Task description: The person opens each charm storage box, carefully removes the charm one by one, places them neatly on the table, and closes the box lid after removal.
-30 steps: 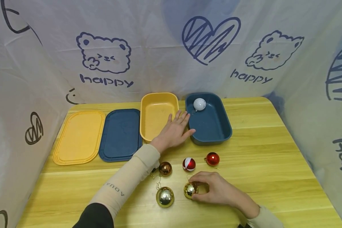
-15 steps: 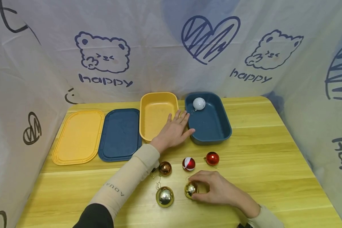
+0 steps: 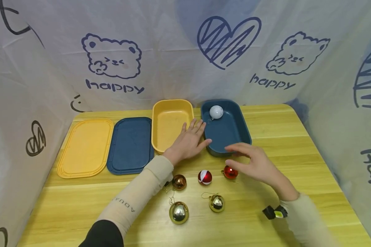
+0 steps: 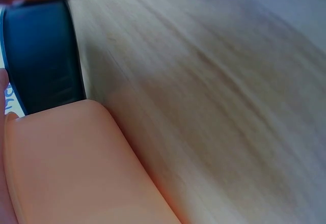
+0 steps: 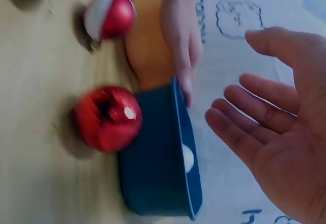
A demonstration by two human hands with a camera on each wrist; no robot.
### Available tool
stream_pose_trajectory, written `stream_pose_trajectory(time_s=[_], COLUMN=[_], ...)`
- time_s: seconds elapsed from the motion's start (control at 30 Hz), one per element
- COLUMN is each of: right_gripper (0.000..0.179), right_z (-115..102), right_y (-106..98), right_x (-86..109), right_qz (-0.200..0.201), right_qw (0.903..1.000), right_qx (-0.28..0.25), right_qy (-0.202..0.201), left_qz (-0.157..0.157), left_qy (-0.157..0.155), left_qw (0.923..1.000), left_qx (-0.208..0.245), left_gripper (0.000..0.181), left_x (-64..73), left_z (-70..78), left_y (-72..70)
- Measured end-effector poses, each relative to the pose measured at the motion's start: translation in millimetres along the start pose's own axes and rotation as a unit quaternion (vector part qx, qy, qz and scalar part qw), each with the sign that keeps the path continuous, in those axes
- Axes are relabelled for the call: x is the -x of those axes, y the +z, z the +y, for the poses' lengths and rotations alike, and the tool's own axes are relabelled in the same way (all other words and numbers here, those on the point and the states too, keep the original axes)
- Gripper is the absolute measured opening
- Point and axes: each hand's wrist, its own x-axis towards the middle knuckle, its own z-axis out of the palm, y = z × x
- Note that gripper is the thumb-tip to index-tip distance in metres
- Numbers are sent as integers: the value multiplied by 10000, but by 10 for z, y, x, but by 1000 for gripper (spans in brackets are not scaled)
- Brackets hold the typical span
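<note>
With fingers spread, my left hand (image 3: 188, 140) rests across the near rims of the yellow box (image 3: 165, 128) and the dark blue box (image 3: 230, 133). My right hand (image 3: 256, 163) hovers over the blue box's near right corner, just above a shiny red Christmas ball (image 3: 229, 173). In the right wrist view its fingers are apart and hold nothing. Left of the red ball lies a red-and-white ball (image 3: 205, 177), and nearer me a small gold ball (image 3: 217, 203). A white ball (image 3: 216, 112) sits at the back of the blue box.
A larger gold ball (image 3: 179, 213) and a copper-brown ball (image 3: 179, 182) lie beside my left forearm. The yellow lid (image 3: 86, 149) and dark blue lid (image 3: 131, 145) lie flat at the left. A printed cloth (image 3: 170, 51) hangs behind the table.
My right hand has let go of the small gold ball and moved up and right to the red ball. The gold ball lies slightly farther right. My left hand has stayed put.
</note>
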Motion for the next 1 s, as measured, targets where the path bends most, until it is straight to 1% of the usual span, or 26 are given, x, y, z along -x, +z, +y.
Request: stream_pose_trajectory(time_s=[0.1,0.2,0.47,0.6,0.77,1.0], right_gripper=[40,41,49,56,58,61], right_z=[109,233,469,547,614,764], right_y=[-94,-139,-188,-176,-138,-81], right_x=[-174,-359,-793,-991,-1183,-1359], right_qz=[174,288,420,365,300,334], right_qw=[9996,9988,9957,9934,9904,9875], right_qx=[-119,-147,137,346,512,552], right_qy=[205,368,811,1026,1248,1441], left_qz=[-22,-24,-20,5,14,36], left_qy=[-10,-15,-27,-25,-6,45], left_qw=[10000,10000,10000,10000,10000,10000], left_qx=[30,29,66,69,82,46], left_gripper=[83,83,83,82,82,82], left_x=[3,7,8,1,5,-3], left_z=[-2,-2,1,1,-1,-2], left_y=[4,4,-3,-3,-1,4])
